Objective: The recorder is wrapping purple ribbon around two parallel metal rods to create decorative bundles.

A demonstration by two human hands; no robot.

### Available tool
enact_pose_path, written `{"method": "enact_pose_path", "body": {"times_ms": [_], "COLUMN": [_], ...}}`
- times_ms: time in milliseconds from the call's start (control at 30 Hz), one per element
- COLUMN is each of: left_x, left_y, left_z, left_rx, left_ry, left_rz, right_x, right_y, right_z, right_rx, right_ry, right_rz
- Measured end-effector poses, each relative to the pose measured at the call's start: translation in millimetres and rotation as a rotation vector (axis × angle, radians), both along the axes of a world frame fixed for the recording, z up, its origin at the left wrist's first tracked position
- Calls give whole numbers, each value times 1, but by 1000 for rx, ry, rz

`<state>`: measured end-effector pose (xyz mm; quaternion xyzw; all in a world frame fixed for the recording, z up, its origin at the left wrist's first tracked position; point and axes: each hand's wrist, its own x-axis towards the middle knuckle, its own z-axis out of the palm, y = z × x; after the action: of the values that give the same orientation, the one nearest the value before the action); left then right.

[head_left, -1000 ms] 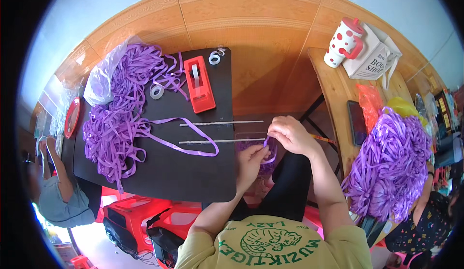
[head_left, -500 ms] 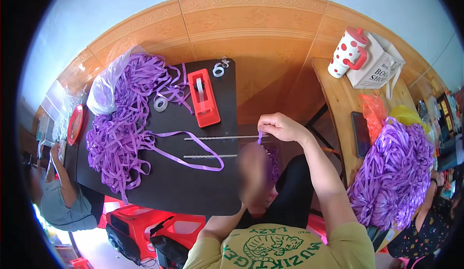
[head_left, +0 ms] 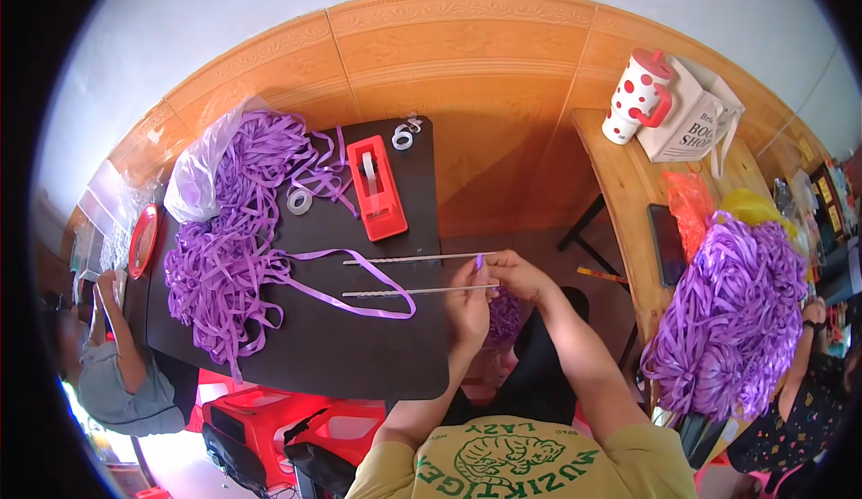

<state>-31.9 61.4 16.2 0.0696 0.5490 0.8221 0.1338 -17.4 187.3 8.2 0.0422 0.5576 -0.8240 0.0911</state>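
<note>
Just past the right edge of the black table, my two hands meet with fingers closed together. My left hand (head_left: 467, 309) pinches a short bit of purple ribbon (head_left: 479, 261) that sticks up at its fingertips. My right hand (head_left: 521, 276) comes in from the right, its thumb and fingertips pressed together at the same ribbon, partly hidden by the left. Two thin metal rods (head_left: 395, 259) with twisted ends lie on the table and jut over its edge, passing by my fingers. A loop of purple ribbon (head_left: 409, 300) from the big pile (head_left: 220, 270) lies across them.
A red tape dispenser (head_left: 383, 207) and tape rolls (head_left: 299, 201) sit on the black table (head_left: 359, 355). Right, a wooden table (head_left: 620, 194) bears a phone (head_left: 666, 245), a dotted tumbler (head_left: 637, 95), a bag (head_left: 691, 118) and more purple ribbon (head_left: 732, 319). People sit at both sides.
My right hand has come down from above the rods to meet my left hand. The left hand, blurred before, now shows clearly. The rods and ribbon pile stay in place.
</note>
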Motion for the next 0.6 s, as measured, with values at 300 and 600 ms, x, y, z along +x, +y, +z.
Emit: {"method": "enact_pose_path", "body": {"times_ms": [300, 600], "left_x": [1, 1], "left_y": [1, 1], "left_z": [1, 0], "left_rx": [13, 41], "left_ry": [-110, -81], "left_rz": [-22, -28], "right_x": [34, 36], "right_y": [-27, -38], "right_z": [-15, -33], "right_rx": [60, 72], "right_ry": [252, 333], "right_rz": [-477, -505]}}
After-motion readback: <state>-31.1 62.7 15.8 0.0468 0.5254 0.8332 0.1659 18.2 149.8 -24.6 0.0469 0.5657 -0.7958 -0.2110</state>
